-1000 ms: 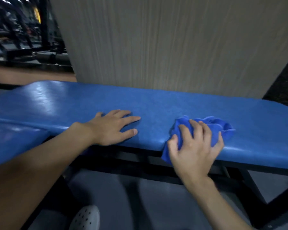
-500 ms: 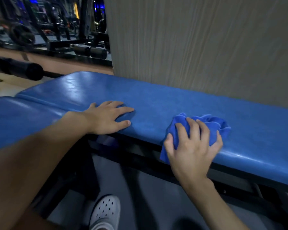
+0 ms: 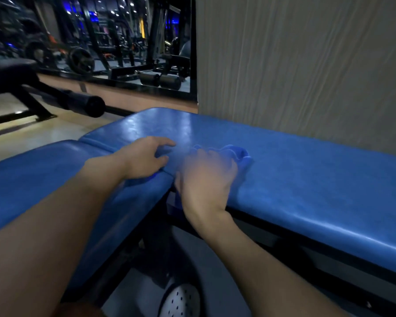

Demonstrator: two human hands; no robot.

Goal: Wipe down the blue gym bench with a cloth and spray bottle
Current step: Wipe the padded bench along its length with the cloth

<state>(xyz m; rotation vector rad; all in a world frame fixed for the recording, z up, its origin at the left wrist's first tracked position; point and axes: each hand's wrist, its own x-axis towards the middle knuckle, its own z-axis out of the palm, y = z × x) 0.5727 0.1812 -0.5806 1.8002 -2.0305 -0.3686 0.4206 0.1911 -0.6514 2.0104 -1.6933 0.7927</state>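
Because the right hand [image 3: 206, 177] is smeared by motion at the centre of the frame, I can only judge its grip roughly. Its fingers look bent over the bunched blue cloth [image 3: 237, 154], with the thumb hanging down over the near edge of the bench [image 3: 311, 179]. That suits a wiping stroke: the palm bears down on the pad while the curled fingers stop the cloth from slipping out. The cloth lies on top of the bench, just right of the seam where the two pads meet, and most of it shows beyond the fingertips.

The left hand [image 3: 146, 156] rests on the bench just left of centre, close beside the right one. It is spread loosely, with the fingers a little bent and the thumb apart, and it holds nothing. I take it as a brace that steadies my lean over the bench while the other hand works.

I see no spray bottle anywhere in frame, so I judge this to be the wiping part of the task. A long stretch of pad runs off to the right, with faint sheen along its near edge. A grey wall panel [image 3: 306, 65] stands right behind the bench. Dark gym machines [image 3: 114, 53] fill the upper left, and a white perforated shoe [image 3: 181, 298] shows at the bottom.
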